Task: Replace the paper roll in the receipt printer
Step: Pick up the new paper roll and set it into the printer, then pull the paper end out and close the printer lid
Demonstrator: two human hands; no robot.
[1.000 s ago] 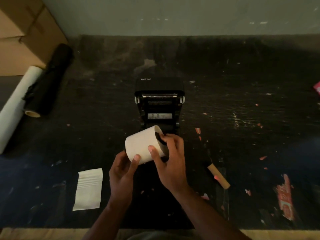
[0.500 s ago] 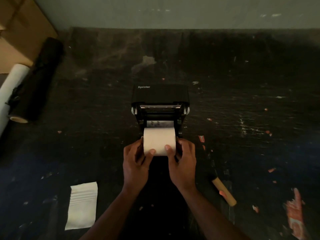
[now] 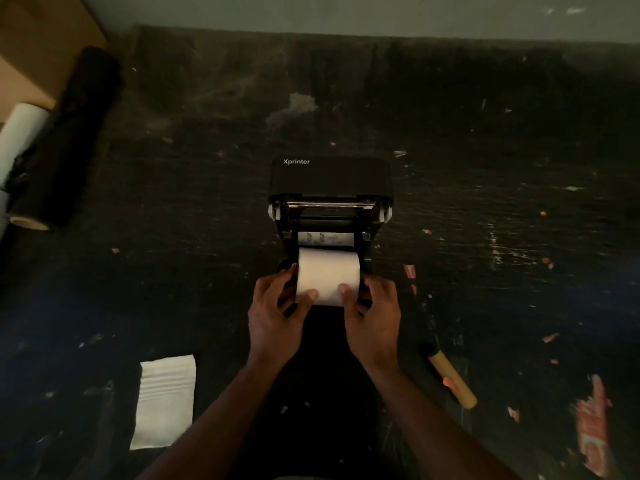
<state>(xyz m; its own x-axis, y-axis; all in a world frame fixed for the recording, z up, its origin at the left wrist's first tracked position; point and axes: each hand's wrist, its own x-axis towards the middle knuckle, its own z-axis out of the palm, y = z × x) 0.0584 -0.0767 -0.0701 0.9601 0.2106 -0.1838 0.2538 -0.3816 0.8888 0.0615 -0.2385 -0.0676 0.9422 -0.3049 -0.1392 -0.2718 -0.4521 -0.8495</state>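
Note:
A black receipt printer [image 3: 330, 178] marked "Xprinter" stands in the middle of the dark table with its lid swung open towards the wall. A white paper roll [image 3: 327, 271] lies crosswise in the printer's open bay. My left hand [image 3: 275, 317] grips the roll's left end, thumb on its front face. My right hand [image 3: 375, 318] holds the right end the same way. The bottom of the bay is hidden under the roll and my fingers.
A white paper strip [image 3: 166, 400] lies at the front left. A brown cardboard tube [image 3: 452, 379] lies at the front right. At the far left a black roll [image 3: 65, 140] and a white roll [image 3: 19, 133] rest beside a cardboard box [image 3: 38, 43].
The roll was tilted in my hands in front of the printer; I turned it crosswise and moved it forward and down into the open bay. Both hands kept their hold.

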